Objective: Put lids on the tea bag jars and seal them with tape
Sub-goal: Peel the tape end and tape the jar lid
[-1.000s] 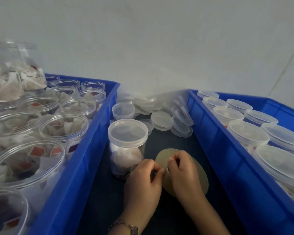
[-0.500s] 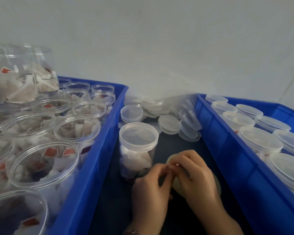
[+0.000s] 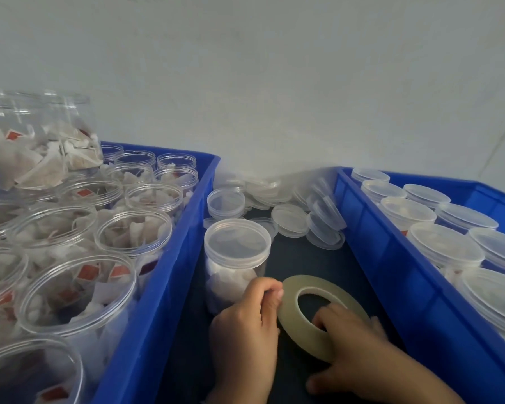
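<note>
Both hands and forearms are bare (no gloves, sleeves or rings in view).

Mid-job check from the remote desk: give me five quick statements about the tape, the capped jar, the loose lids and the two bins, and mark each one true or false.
1. The right hand holds the tape roll, with fingers through its hole. True.
2. The lidded jar on the dark table stands inside the right blue bin. False: it stands on the table between the two bins.
3. The jars in the left blue bin have no lids. True.
4. The loose lids lie in the left bin. False: they lie on the table by the wall.
5. The left hand lies flat and open on the table. False: its fingers pinch at the roll's edge.
</note>
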Demonstrator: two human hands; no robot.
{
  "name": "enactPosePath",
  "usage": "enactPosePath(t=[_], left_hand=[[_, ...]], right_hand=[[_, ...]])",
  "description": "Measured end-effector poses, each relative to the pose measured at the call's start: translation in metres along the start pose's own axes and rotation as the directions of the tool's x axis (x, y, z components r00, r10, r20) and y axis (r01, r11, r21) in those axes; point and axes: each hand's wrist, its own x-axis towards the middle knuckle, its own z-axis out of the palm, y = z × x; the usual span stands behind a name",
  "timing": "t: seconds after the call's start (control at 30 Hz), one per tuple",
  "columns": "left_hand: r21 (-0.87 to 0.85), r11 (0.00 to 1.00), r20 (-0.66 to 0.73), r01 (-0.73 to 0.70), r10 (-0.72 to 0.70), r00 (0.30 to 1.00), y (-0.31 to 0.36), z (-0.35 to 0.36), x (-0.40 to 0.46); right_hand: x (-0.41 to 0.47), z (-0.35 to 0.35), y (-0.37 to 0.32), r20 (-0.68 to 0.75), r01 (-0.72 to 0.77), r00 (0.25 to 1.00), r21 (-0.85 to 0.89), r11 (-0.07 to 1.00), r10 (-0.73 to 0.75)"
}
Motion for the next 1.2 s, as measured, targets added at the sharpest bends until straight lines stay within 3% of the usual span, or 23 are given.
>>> enactPosePath(t=[0.1, 0.3, 0.43, 0.6, 0.67, 0.77, 0.83, 0.87, 0.93, 1.0, 1.07, 1.2], left_hand=[[0.001, 0.999, 0.075, 0.038, -0.038, 0.996, -0.002, 0.0, 0.002], [0.056, 0.99, 0.219, 0.133, -0.142, 0.965, -0.006, 0.003, 0.0], [-0.146, 0.933, 0.207, 0.33, -0.298, 0.932, -0.006, 0.004, 0.0], [-0.193, 0.923, 0.305, 0.333, -0.266, 0.914, 0.0, 0.004, 0.0], [-0.311, 0.834, 0.362, 0.456, -0.339, 0.868, 0.002, 0.004, 0.003], [-0.419, 0.622, 0.522, 0.661, -0.431, 0.736, 0.006, 0.0, 0.009], [-0.415, 0.613, 0.516, 0.672, -0.449, 0.729, 0.006, -0.001, 0.008], [-0.416, 0.646, 0.484, 0.64, -0.439, 0.757, 0.006, -0.001, 0.007], [-0.325, 0.831, 0.361, 0.452, -0.332, 0.871, 0.003, 0.0, 0.003], [-0.096, 0.993, 0.204, 0.064, -0.043, 0.978, 0.0, 0.001, -0.001], [0.016, 0.974, 0.104, -0.228, 0.225, 0.969, -0.002, 0.003, -0.001], [0.113, 0.927, -0.053, -0.358, 0.366, 0.929, -0.001, 0.001, 0.003]], right_hand=[[0.0, -0.001, -0.001, -0.002, -0.001, 1.0, -0.038, 0.999, 0.001], [0.001, 0.001, 0.002, -0.084, 0.009, 0.996, 0.109, 0.994, 0.0], [-0.001, 0.001, 0.005, -0.101, -0.008, 0.995, 0.135, 0.991, 0.022], [0.0, 0.003, 0.005, -0.164, -0.003, 0.986, 0.131, 0.991, 0.025], [0.0, 0.003, 0.006, -0.173, -0.009, 0.984, 0.129, 0.992, 0.032], [0.0, 0.002, 0.008, -0.186, -0.007, 0.982, 0.144, 0.99, 0.034], [0.0, 0.003, 0.01, -0.183, -0.006, 0.982, 0.156, 0.988, 0.034], [0.0, 0.003, 0.01, -0.184, -0.003, 0.982, 0.161, 0.987, 0.033], [0.0, 0.004, 0.009, -0.198, 0.002, 0.98, 0.171, 0.985, 0.033], [0.002, 0.004, 0.008, -0.232, 0.003, 0.972, 0.19, 0.982, 0.042], [0.002, 0.004, 0.007, -0.291, 0.008, 0.955, 0.224, 0.975, 0.059], [0.002, 0.005, 0.004, -0.501, 0.047, 0.861, 0.241, 0.969, 0.083]])
